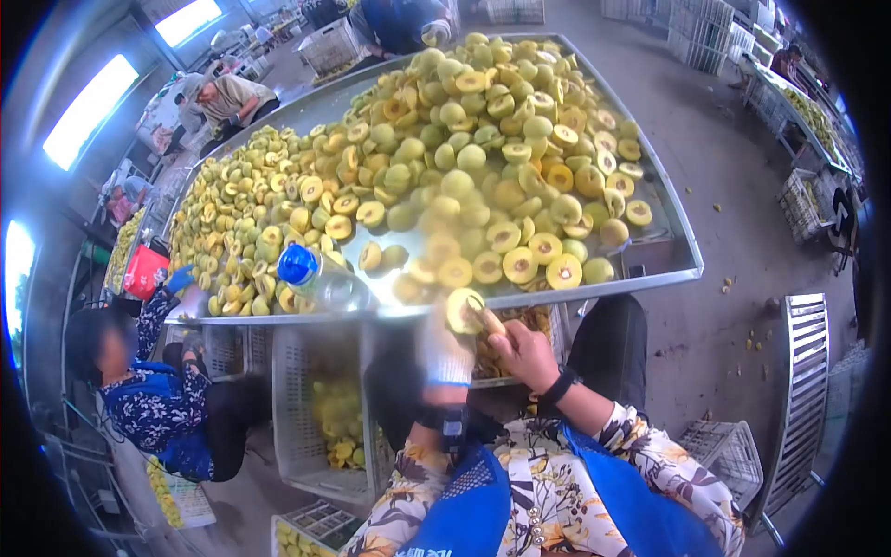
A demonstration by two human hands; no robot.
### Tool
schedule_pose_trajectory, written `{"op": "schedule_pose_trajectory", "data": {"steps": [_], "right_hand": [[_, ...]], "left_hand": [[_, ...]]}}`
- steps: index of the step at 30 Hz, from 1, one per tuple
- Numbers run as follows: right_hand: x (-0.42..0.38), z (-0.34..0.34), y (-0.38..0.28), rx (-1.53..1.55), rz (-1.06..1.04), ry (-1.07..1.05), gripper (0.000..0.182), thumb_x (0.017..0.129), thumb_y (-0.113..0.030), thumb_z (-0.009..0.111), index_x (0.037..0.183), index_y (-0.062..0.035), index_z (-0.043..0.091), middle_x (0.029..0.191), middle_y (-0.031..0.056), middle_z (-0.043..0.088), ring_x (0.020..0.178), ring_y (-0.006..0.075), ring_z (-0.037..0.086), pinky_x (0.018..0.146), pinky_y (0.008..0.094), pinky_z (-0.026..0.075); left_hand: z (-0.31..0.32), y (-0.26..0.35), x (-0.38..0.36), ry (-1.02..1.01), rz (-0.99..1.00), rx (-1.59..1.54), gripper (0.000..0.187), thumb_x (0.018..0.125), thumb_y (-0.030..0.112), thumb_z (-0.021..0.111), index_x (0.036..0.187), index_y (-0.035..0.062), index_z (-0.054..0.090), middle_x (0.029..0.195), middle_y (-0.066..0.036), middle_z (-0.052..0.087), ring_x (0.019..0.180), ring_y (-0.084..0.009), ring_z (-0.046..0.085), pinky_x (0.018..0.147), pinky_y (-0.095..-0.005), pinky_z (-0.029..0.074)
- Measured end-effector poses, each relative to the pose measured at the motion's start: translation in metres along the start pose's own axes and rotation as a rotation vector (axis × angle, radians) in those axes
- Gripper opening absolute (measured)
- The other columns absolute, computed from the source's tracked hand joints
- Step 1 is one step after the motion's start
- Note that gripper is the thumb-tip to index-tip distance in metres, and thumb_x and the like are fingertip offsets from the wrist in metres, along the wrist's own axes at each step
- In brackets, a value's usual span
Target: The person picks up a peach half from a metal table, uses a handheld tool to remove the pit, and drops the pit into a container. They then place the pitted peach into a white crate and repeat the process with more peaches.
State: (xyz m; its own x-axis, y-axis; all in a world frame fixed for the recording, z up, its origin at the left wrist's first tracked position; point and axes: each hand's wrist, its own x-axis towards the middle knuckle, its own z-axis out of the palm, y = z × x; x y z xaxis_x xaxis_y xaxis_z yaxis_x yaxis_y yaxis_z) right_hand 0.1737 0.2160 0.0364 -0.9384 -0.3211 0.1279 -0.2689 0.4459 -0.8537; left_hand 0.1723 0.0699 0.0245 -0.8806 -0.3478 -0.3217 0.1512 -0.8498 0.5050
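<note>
Floral shirt [543, 464]: nearest the lens, below both hands.
Fruit half [461, 314]: held at the near edge of the tray [594, 291]; probably light, firm, slick on the cut side; best gripped by the rind.
Left hand [449, 357]: pale-gloved, closed on the fruit half, blurred at the fingertips.
Right hand [527, 355]: bare, pinching a slim brownish tool [492, 322] beside the cut face.

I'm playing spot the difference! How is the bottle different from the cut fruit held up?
The bottle is see-through with a blue cap; the cut fruit is yellow inside.
The bottle looks bigger than the fruit.
The bottle is on the metal table; the fruit is in the left hand.
Both are near the table's edge.
</note>
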Motion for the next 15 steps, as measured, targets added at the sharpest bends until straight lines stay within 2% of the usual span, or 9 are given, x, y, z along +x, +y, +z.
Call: {"op": "schedule_pose_trajectory", "data": {"steps": [4,8,9,12,13,15], "right_hand": [[0.001,-0.003,0.001,-0.022,0.01,0.025,0.029,0.082,-0.031,0.061,0.084,-0.0026,0.058,0.058,0.0154,0.053,0.052,0.0319,0.055,0.049,0.0371,0.042],[-0.001,-0.002,-0.003,-0.04,0.007,-0.002,0.028,0.082,-0.031,0.061,0.084,-0.0025,0.058,0.057,0.0154,0.053,0.051,0.0325,0.054,0.049,0.0377,0.042],[-0.003,0.003,0.002,-0.042,-0.013,0.003,0.029,0.082,-0.032,0.062,0.084,-0.0026,0.057,0.057,0.0155,0.053,0.051,0.0329,0.054,0.048,0.0383,0.041],[-0.003,0.003,-0.004,-0.036,0.09,-0.124,0.034,0.082,-0.039,0.055,0.084,-0.0059,0.055,0.069,0.0209,0.059,0.064,0.0405,0.057,0.057,0.0481,0.045],[-0.003,0.005,-0.001,-0.05,0.065,-0.123,0.034,0.082,-0.04,0.055,0.084,-0.0064,0.055,0.069,0.0202,0.059,0.063,0.0403,0.057,0.056,0.0478,0.045],[-0.004,0.005,-0.002,-0.04,0.059,-0.123,0.034,0.082,-0.04,0.055,0.084,-0.0062,0.054,0.068,0.0199,0.059,0.062,0.04,0.057,0.056,0.0475,0.045]], "left_hand": [[-0.005,0.001,-0.001,0.014,-0.046,0.008,0.035,0.087,0.031,0.053,0.108,0.0028,0.053,0.097,-0.01,0.059,0.085,-0.0192,0.056,0.079,-0.0316,0.047],[-0.009,-0.002,0.001,0.028,0.008,0.1,0.038,0.089,0.037,0.05,0.107,0.0038,0.053,0.096,-0.009,0.058,0.085,-0.02,0.056,0.077,-0.0329,0.047],[-0.008,-0.003,0.0,0.005,0.034,0.159,0.04,0.089,0.041,0.049,0.104,0.0047,0.054,0.095,-0.009,0.058,0.082,-0.0213,0.057,0.074,-0.0356,0.048],[0.004,0.001,-0.01,0.037,-0.098,0.127,0.04,0.089,0.043,0.048,0.101,0.0057,0.055,0.092,-0.01,0.059,0.078,-0.0224,0.058,0.072,-0.0368,0.049],[0.006,0.001,-0.011,0.065,-0.109,0.113,0.041,0.088,0.045,0.049,0.099,0.0063,0.055,0.09,-0.01,0.059,0.075,-0.0231,0.058,0.07,-0.0369,0.05],[0.014,0.003,-0.016,0.075,-0.078,0.117,0.039,0.091,0.039,0.046,0.105,0.003,0.052,0.093,-0.012,0.058,0.08,-0.0259,0.058,0.069,-0.0402,0.051]]}}
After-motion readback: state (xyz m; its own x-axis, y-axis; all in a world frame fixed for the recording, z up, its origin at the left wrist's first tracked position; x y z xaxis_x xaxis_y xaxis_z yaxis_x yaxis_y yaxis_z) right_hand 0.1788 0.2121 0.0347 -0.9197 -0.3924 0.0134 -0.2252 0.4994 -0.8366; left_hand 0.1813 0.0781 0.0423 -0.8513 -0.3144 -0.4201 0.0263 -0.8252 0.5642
